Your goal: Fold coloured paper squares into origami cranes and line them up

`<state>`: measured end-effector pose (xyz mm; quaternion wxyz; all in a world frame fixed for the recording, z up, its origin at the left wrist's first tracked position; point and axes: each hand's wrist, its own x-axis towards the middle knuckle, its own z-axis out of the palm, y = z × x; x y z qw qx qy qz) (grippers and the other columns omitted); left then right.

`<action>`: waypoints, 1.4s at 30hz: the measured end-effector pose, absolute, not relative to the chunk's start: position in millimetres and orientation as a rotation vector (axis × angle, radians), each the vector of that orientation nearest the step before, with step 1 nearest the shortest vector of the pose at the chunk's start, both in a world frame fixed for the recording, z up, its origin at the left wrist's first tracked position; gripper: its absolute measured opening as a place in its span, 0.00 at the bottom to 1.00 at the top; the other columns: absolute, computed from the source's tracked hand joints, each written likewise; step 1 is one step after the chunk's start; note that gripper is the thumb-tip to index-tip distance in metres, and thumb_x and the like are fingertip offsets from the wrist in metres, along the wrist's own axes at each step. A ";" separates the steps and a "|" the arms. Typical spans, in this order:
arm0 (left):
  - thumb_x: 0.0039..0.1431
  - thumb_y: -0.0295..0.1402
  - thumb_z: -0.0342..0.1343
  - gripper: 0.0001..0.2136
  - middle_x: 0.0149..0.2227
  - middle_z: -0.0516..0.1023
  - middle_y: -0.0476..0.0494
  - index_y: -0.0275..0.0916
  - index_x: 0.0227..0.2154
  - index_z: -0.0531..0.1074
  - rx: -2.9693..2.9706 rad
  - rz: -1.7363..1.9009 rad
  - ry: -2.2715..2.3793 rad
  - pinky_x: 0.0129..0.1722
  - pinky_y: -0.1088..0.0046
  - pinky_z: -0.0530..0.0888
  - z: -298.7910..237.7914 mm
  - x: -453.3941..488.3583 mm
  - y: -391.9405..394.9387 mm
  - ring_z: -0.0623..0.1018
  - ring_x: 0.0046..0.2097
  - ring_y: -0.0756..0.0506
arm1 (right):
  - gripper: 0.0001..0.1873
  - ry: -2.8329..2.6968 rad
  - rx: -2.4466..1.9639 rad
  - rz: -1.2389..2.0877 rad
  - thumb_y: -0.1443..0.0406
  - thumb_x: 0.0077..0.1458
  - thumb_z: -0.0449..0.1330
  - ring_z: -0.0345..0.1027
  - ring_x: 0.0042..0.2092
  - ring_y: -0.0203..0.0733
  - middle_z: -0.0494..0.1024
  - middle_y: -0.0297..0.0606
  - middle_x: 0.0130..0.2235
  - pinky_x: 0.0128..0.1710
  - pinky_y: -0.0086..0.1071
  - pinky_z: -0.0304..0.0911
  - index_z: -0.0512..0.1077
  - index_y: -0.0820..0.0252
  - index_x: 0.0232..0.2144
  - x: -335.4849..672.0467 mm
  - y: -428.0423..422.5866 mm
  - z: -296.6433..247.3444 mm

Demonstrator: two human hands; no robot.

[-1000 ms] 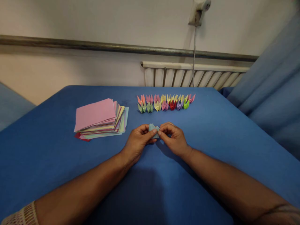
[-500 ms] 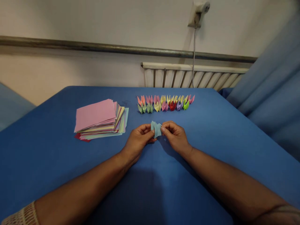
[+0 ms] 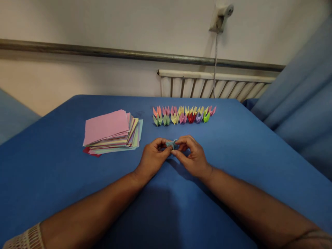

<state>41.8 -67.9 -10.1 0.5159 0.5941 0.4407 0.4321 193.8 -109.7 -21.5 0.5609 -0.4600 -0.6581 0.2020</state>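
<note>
A small folded piece of light blue paper [image 3: 171, 144] is held between my two hands, above the blue table. My left hand [image 3: 155, 155] pinches its left side between thumb and fingers. At its right side, the thumb and bent fingers of my right hand [image 3: 192, 155] close on the paper's edge. Fingers cover much of it, so its exact folds are hidden. Just beyond my hands stand two rows of folded paper cranes [image 3: 183, 118] in green, yellow, pink, red, purple and orange.
Left of my hands lies a thick, uneven stack of coloured paper sheets [image 3: 106, 128], pink on top. The blue table [image 3: 220, 214] reaches back to a wall with a metal rail [image 3: 116, 52] and a radiator [image 3: 202, 74]. A blue curtain [image 3: 306, 79] hangs at the right.
The light blue paper has been tipped and now shows a narrower side. My right thumb and fingers have shifted left and lower around it. The cranes and the stack have stayed in place.
</note>
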 end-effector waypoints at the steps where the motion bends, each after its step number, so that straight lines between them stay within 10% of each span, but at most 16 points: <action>1: 0.44 0.32 0.64 0.07 0.31 0.77 0.49 0.38 0.28 0.75 1.454 1.043 1.064 0.39 0.74 0.69 -11.1 41.4 -68.0 0.74 0.35 0.48 | 0.10 -1.581 -1.089 0.459 0.66 0.52 0.62 0.65 0.34 0.36 0.70 0.35 0.36 0.36 0.32 0.64 0.69 0.55 0.39 193.5 -110.5 -20.2; 17: 0.48 0.34 0.64 0.17 0.42 0.77 0.42 0.39 0.43 0.74 1.490 0.944 0.997 0.42 0.70 0.73 -12.1 41.0 -65.8 0.76 0.42 0.45 | 0.06 -1.487 -1.211 0.674 0.65 0.56 0.55 0.67 0.33 0.36 0.74 0.34 0.31 0.34 0.30 0.64 0.72 0.58 0.32 204.8 -89.7 -43.6; 42: 0.45 0.35 0.63 0.09 0.24 0.72 0.51 0.36 0.25 0.69 1.492 0.817 1.043 0.28 0.77 0.69 -19.4 35.2 -47.8 0.71 0.26 0.52 | 0.03 -1.491 -1.256 0.875 0.65 0.50 0.58 0.65 0.27 0.33 0.72 0.30 0.26 0.28 0.26 0.62 0.69 0.58 0.31 205.2 -88.0 -49.6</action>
